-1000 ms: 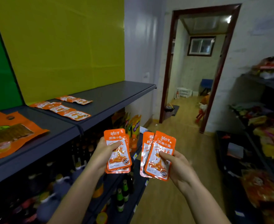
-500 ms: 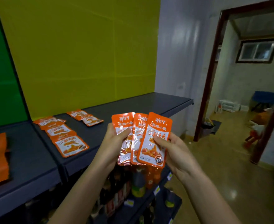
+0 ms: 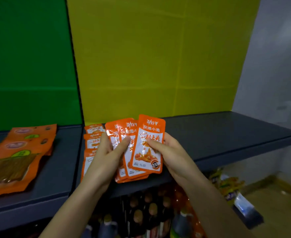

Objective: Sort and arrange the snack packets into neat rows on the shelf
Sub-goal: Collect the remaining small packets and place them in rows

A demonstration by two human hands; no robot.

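Green and yellow wall panels back a dark grey metal shelf [image 3: 218,134]. Above its front edge, both hands hold a fanned stack of small orange-and-white foil snack packets [image 3: 137,152]: the left hand [image 3: 105,157] clamps the rear packets with its thumb across them, and the right hand [image 3: 168,152] pinches the front packet. Three matching packets [image 3: 92,138] lie in a row on the shelf behind the left hand; larger orange pouches [image 3: 19,157] lie further left.

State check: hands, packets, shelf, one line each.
left hand: shut on fanned packets
right hand: shut on front packet
fanned packets: held, overlapping
front packet: upright, held
small packets: flat in a column on shelf
large pouches: flat, overlapping
shelf: right part bare
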